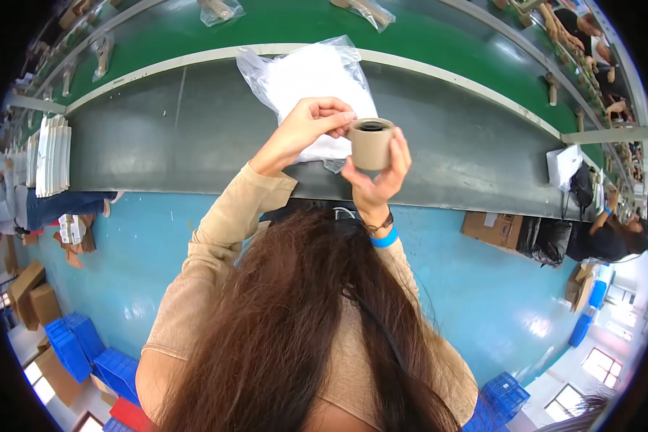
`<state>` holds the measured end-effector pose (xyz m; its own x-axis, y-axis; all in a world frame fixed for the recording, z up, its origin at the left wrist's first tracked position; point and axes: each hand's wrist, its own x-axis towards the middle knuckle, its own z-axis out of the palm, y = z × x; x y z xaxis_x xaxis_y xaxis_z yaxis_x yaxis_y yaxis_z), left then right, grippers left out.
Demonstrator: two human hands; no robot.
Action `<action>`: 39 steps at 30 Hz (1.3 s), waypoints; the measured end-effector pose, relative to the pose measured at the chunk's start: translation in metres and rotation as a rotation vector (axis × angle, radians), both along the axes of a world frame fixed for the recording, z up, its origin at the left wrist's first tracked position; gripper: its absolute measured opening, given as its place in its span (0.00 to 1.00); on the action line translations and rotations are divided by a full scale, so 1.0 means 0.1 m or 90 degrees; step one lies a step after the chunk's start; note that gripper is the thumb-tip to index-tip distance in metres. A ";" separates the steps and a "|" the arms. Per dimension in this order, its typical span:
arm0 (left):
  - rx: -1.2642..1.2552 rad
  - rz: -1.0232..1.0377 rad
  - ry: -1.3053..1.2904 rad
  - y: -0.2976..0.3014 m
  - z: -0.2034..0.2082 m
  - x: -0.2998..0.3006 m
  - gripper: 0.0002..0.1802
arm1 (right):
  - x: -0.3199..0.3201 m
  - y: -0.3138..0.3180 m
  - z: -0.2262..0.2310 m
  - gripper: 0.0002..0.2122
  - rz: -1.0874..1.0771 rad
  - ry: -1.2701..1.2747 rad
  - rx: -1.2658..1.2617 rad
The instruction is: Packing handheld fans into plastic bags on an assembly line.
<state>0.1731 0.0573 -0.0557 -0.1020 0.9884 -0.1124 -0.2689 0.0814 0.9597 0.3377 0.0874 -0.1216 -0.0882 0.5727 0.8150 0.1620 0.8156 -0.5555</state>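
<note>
My right hand (381, 183) grips a short tan cylinder (371, 153) from its right side and underneath, thumb at the lower left. A dark round opening shows in the cylinder's top. Close to its upper left rim, my left hand (311, 128) is closed in a pinch. What the left fingertips hold, if anything, is too small to make out. Beneath both hands a clear plastic bag (309, 75) with white contents lies on the dark grey bench (439, 122), partly covered by the hands.
Beyond the bench runs a green conveyor belt (281, 27) carrying several wrapped items. White flat stacks (52, 155) stand at the bench's left end, a white packet (564, 167) at its right. A cardboard box (492, 229) sits below on the right. Other people work at both sides.
</note>
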 end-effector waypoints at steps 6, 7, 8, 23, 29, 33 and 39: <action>0.065 0.064 0.082 -0.11 0.33 -0.01 0.09 | 0.07 0.22 0.18 0.33 0.163 -0.124 0.005; 0.065 0.065 0.082 -0.08 0.34 -0.02 0.09 | 0.06 0.26 0.30 0.32 0.166 -0.154 0.053; 0.101 0.085 0.136 -0.03 0.35 -0.02 0.09 | 0.06 0.30 0.36 0.32 0.165 -0.155 0.054; 0.136 0.203 0.546 0.21 0.44 -0.33 0.10 | -0.25 0.94 0.89 0.32 0.300 -0.503 -0.121; 0.104 0.266 0.541 0.37 0.18 -0.56 0.12 | -0.26 1.18 0.98 0.29 0.211 -0.699 0.178; 0.104 0.283 0.560 0.42 0.22 -0.52 0.13 | -0.24 1.26 0.99 0.27 0.189 -0.745 0.286; 0.110 0.233 0.533 0.52 0.25 -0.50 0.13 | -0.19 1.50 1.10 0.14 0.529 -0.633 0.055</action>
<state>0.1234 0.1094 -0.0304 -0.3923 0.8745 0.2851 0.5362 -0.0344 0.8434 0.3191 0.2369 -0.0113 -0.9740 0.0042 0.2263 -0.0963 0.8972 -0.4310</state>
